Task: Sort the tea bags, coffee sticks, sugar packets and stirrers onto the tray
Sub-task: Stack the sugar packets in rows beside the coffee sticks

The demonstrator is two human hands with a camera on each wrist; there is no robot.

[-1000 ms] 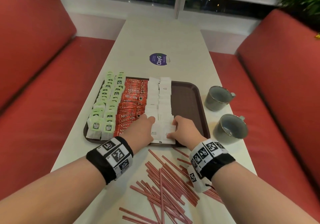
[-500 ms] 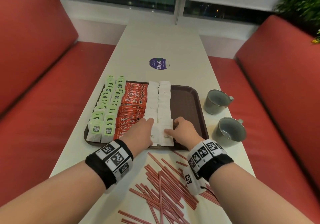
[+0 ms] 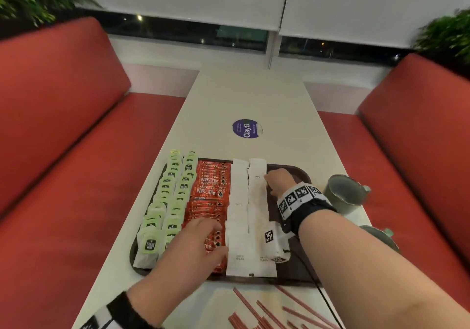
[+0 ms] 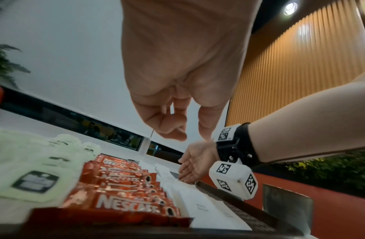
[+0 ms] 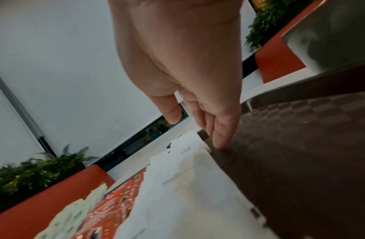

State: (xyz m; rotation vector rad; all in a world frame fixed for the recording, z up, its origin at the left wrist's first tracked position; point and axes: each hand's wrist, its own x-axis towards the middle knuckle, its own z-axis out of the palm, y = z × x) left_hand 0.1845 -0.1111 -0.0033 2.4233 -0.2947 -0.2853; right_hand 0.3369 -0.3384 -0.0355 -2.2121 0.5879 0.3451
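A dark brown tray holds two columns of green tea bags, a column of red coffee sticks and two columns of white sugar packets. My left hand hovers over the near coffee sticks with fingers loosely curled and nothing in them. My right hand lies at the far right edge of the sugar packets. Its straight fingertips touch the bare tray beside them. Red stirrers lie loose on the table in front of the tray.
Two grey mugs stand on the table right of the tray. A round purple sticker marks the table beyond it. Red bench seats run along both sides.
My right hand slid from the near end of the sugar packets along their right edge to the far end. My left hand shifted left onto the coffee sticks. The head view moved closer.
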